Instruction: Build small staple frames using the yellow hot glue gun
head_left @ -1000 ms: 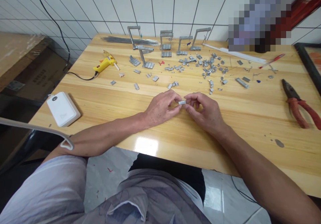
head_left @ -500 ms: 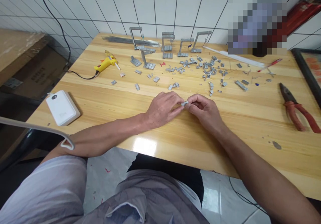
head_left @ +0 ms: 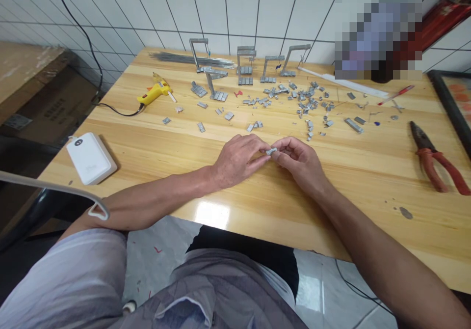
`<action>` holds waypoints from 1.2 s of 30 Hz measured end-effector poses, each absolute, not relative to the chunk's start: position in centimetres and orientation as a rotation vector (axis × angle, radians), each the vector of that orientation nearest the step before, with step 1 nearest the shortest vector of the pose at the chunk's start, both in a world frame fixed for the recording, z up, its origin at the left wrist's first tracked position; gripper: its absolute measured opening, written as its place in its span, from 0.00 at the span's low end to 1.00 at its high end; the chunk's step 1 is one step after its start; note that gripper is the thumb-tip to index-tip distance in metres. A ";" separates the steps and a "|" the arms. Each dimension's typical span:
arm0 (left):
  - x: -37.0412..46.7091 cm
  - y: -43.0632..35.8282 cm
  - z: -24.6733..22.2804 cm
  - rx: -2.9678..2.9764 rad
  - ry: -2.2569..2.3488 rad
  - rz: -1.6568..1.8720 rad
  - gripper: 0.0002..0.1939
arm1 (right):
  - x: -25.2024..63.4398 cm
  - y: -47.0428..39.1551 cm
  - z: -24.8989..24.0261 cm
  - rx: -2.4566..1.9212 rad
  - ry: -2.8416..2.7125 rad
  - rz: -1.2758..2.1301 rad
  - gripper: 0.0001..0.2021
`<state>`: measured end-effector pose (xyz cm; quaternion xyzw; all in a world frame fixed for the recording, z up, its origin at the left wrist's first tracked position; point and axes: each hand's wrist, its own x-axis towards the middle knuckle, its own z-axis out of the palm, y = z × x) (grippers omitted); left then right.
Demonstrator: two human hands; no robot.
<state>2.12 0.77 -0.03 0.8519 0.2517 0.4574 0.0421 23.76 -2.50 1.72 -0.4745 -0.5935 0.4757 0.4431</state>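
Observation:
Between my two hands, just above or on the tabletop, is a small grey metal-looking piece (head_left: 271, 151). My left hand (head_left: 241, 159) pinches its left end between thumb and fingers. On its right end, the fingertips of my right hand (head_left: 300, 162) are closed too. Beyond the hands lie several similar small grey pieces, among them a pair-like cluster (head_left: 255, 125) and a larger scattered pile (head_left: 309, 98). Farther back stand several small grey frames with slatted bases, one of them an angled frame (head_left: 217, 86).
A yellow glue gun (head_left: 154, 92) lies at the back left, its cord running off the table. A white power bank (head_left: 91, 158) sits at the left edge. Pliers (head_left: 429, 159) with red handles and a red pen (head_left: 397, 95) are on the right. Thin wires (head_left: 191, 61) lie by the wall.
Both hands stay in nearly the same place, still pinching the small grey piece, which appears slightly turned. Nothing else on the table has visibly moved.

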 end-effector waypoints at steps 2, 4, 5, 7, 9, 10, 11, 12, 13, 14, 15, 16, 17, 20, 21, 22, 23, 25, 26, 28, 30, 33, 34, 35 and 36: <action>2.1 0.8 0.0 2.613 0.780 1.391 0.08 | 23.8 -2.6 1.4 -1.142 -1.494 1.116 0.17; 2.0 0.8 -0.1 2.618 0.793 1.376 0.09 | 23.9 -2.7 1.3 -1.125 -1.552 1.024 0.16; 2.0 0.9 -0.1 2.618 0.796 1.372 0.10 | 24.0 -2.7 1.3 -1.123 -1.593 0.968 0.15; 1.9 0.9 -0.1 2.613 0.797 1.363 0.11 | 24.3 -2.8 1.3 -1.128 -1.684 0.835 0.13; 1.7 0.9 -0.1 2.613 0.807 1.315 0.10 | 24.7 -2.7 1.4 -1.135 -1.783 0.675 0.11; 1.6 1.0 -0.1 2.615 0.825 1.269 0.10 | 24.9 -2.7 1.4 -1.136 -1.834 0.593 0.09; 1.5 1.0 -0.2 2.617 0.850 1.215 0.10 | 25.1 -2.6 1.4 -1.134 -1.884 0.517 0.07; 1.5 1.0 -0.3 2.617 0.876 1.159 0.10 | 25.2 -2.5 1.3 -1.130 -1.930 0.452 0.06; 1.4 1.1 -0.5 2.615 0.900 1.106 0.10 | 25.3 -2.4 1.1 -1.125 -1.971 0.402 0.04; 1.3 1.1 -0.6 2.612 0.917 1.059 0.10 | 25.4 -2.3 1.0 -1.120 -2.004 0.369 0.03; 1.3 1.2 -0.8 2.608 0.927 1.018 0.08 | 25.5 -2.2 0.8 -1.120 -2.032 0.350 0.03; 1.3 1.3 -1.0 2.606 0.929 0.976 0.07 | 25.5 -2.2 0.5 -1.127 -2.056 0.342 0.04; 1.2 1.3 -1.2 2.604 0.930 0.931 0.06 | 25.5 -2.1 0.3 -1.139 -2.078 0.344 0.04; 1.1 1.5 -1.5 2.590 0.931 0.806 0.06 | 25.6 -2.0 -0.2 -1.189 -2.123 0.370 0.06; 1.0 1.5 -1.6 2.581 0.934 0.782 0.07 | 25.7 -2.0 -0.3 -1.205 -2.127 0.380 0.06; 1.0 1.5 -1.5 2.574 0.934 0.772 0.07 | 25.7 -2.0 -0.3 -1.219 -2.127 0.388 0.06; 0.9 1.5 -1.5 2.570 0.932 0.773 0.08 | 25.7 -2.0 -0.4 -1.232 -2.125 0.395 0.07; 0.9 1.5 -1.4 2.570 0.919 0.791 0.08 | 25.7 -2.0 -0.4 -1.245 -2.121 0.402 0.06; 0.9 1.5 -1.3 2.571 0.911 0.798 0.09 | 25.7 -2.0 -0.4 -1.245 -2.120 0.400 0.06; 0.9 1.5 -1.3 2.563 0.901 0.802 0.08 | 25.6 -2.0 -0.5 -1.242 -2.117 0.390 0.05; 0.9 1.6 -1.3 2.545 0.902 0.804 0.07 | 25.5 -2.1 -0.6 -1.251 -2.108 0.385 0.05; 0.9 1.8 -1.3 2.518 0.908 0.799 0.06 | 25.4 -2.0 -0.8 -1.274 -2.094 0.396 0.04; 0.9 1.8 -1.3 2.511 0.902 0.794 0.06 | 25.3 -2.0 -0.8 -1.277 -2.093 0.398 0.04; 0.9 1.9 -1.2 2.505 0.894 0.786 0.06 | 25.3 -2.0 -0.9 -1.278 -2.092 0.399 0.04; 1.0 1.9 -1.2 2.500 0.883 0.779 0.07 | 25.3 -2.0 -0.9 -1.279 -2.093 0.398 0.04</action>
